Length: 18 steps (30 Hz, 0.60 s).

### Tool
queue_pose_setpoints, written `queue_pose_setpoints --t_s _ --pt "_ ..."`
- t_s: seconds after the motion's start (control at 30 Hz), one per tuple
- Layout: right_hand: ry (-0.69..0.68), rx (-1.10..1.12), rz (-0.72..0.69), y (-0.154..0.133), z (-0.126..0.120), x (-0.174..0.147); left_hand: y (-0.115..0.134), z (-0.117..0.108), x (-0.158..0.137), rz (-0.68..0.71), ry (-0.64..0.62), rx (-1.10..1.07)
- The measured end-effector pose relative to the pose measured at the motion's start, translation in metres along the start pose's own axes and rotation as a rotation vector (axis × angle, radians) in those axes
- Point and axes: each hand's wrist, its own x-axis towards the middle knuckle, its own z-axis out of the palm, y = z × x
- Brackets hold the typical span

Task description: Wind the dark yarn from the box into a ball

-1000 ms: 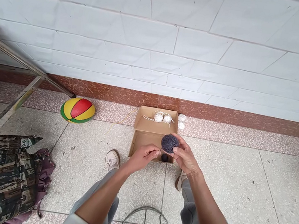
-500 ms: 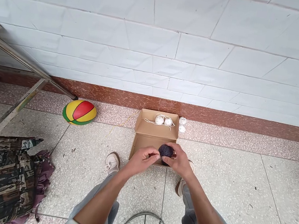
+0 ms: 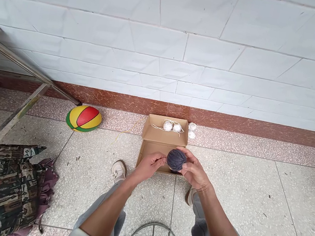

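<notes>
One dark yarn ball is just below and right of the frame's centre, over an open cardboard box. The right hand curls around it, fingers and thumb parted by its width and gripping its right side. The left hand has thumb and forefinger pinched together close by its left side; whether they hold a strand I cannot tell. Two white yarn balls lie higher in the frame, inside the box's upper half
</notes>
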Motion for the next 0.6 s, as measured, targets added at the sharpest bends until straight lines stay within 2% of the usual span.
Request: queue_pose_setpoints --t_s 0.13,0.23,0.3,0.47,0.53,0.6 --pt "0.212 -0.089 -0.148 0.002 -0.002 0.007 0.004 0.008 -0.003 0.010 -0.107 0.034" --pt "0.353 -0.315 -0.259 0.008 -0.007 0.014 0.010 0.012 -0.007 0.005 -0.168 0.058" --pt "0.398 -0.482 -0.276 0.012 -0.012 0.017 0.013 0.013 -0.009 -0.002 -0.196 0.067" --pt "0.371 -0.798 -0.196 0.021 -0.020 0.019 0.017 0.010 -0.011 0.020 -0.189 0.053" --pt "0.296 -0.845 -0.143 0.022 -0.019 0.017 0.016 0.006 -0.010 0.025 -0.143 0.030" --pt "0.177 -0.798 -0.058 0.020 -0.015 0.014 0.014 0.001 -0.008 0.020 -0.063 0.015"
